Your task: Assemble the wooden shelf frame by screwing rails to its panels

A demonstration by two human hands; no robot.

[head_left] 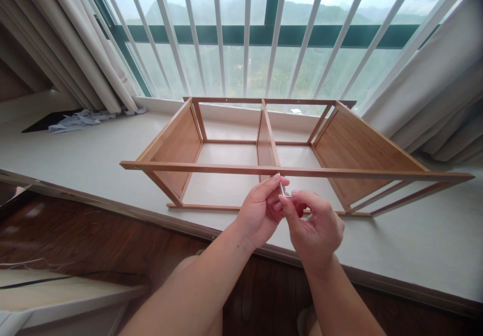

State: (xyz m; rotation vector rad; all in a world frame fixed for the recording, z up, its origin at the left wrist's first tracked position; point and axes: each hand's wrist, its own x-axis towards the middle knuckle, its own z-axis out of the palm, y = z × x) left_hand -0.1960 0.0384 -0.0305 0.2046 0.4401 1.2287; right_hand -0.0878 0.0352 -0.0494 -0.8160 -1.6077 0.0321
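A light wooden shelf frame [226,167] lies on its side on a white window ledge [75,160], with a middle divider [267,145] and two solid end panels. My left hand [260,210] and my right hand [315,228] meet just under the front rail, below the divider. Both pinch a small metal hex key [282,189], whose upper tip touches the rail where the divider joins it. The fingers of both hands are closed round the key.
White window bars [247,34] and curtains [433,79] stand behind the frame. Crumpled grey scraps [81,120] lie at the far left of the ledge. Dark wooden floor [94,240] runs below, with a white board [56,296] at the lower left.
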